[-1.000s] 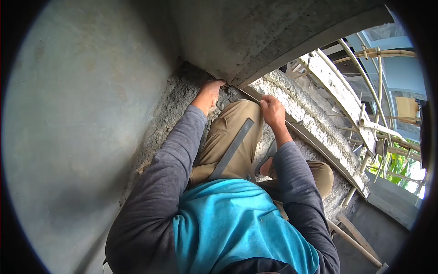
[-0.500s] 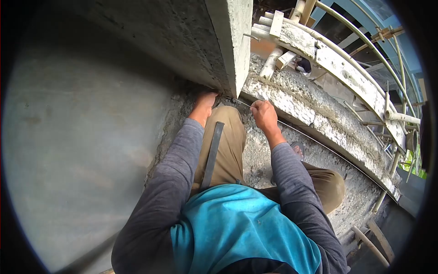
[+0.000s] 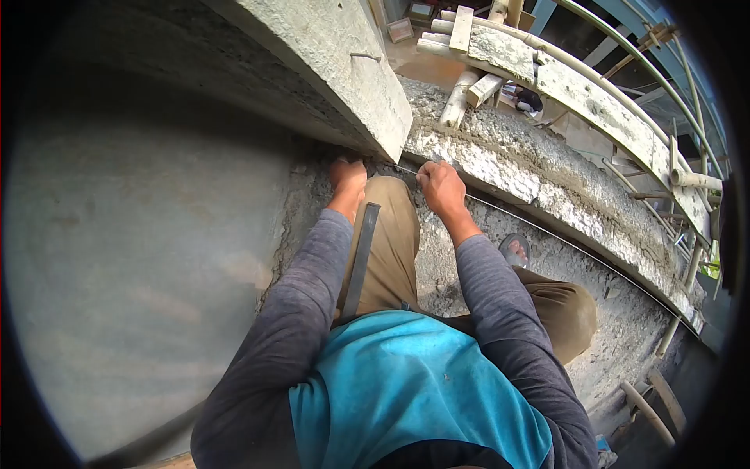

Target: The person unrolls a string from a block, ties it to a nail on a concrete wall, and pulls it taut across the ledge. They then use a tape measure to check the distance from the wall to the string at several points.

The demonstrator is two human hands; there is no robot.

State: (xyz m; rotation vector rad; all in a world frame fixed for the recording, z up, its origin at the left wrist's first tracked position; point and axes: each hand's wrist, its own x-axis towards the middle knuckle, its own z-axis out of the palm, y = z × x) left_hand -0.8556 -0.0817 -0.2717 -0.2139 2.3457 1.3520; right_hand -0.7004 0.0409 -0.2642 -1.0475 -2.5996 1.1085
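Observation:
My right hand (image 3: 443, 187) is closed in a pinch on a thin pale string (image 3: 539, 228), which stretches along the foot of the rough concrete ledge (image 3: 500, 166). Close to the lower corner of the concrete column (image 3: 344, 74), my left hand (image 3: 348, 178) is closed; its fingertips and whatever they hold are hidden. Between my forearms is my bent knee in brown trousers (image 3: 391, 227), with a flat dark strip (image 3: 362, 254) lying along the thigh.
A smooth grey wall or slab (image 3: 148, 258) fills the left side. Bamboo poles (image 3: 695, 181) and a curved whitish concrete beam (image 3: 601, 105) stand beyond the ledge. Down below, a person (image 3: 527, 100) is partly visible. Pieces of wood (image 3: 666, 400) lie at lower right.
The view has shifted, and the column now leans more to the left in it. My right hand has moved slightly left and stays on the string. The left hand stays by the column base.

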